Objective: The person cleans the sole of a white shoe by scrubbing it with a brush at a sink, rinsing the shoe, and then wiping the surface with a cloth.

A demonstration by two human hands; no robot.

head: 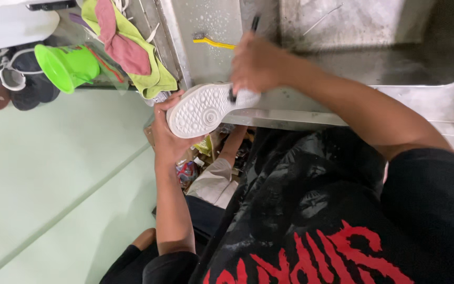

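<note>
— What's the left hand (168, 138) doing?

— It's wrapped around a white shoe (209, 107), gripping it at the toe end from beneath, sole turned up toward us. The tread pattern is plain to see.

— And the right hand (256, 63)?

— Closed around a dark-handled brush (254, 23). The handle sticks up past the knuckles, and the working end comes down onto the shoe's heel, though the bristles are hidden under the fist, so I can't say exactly how they meet the sole.

— Where's the shoe sitting?

— Held at the front lip of a steel sink (353, 100), its heel end over the rim, the toe jutting out toward the floor side.

— Anything else around?

— A yellow-handled brush (212, 41) lies on the wet steel surface just behind the shoe, with soap bubbles near it. Left of that, green and pink cloths (132, 47) hang in a heap over the edge. Further left, a bright green plastic cup (68, 66) lies on its side, and beyond it dark shoes (17, 79) rest on the pale green floor (53, 184).
</note>
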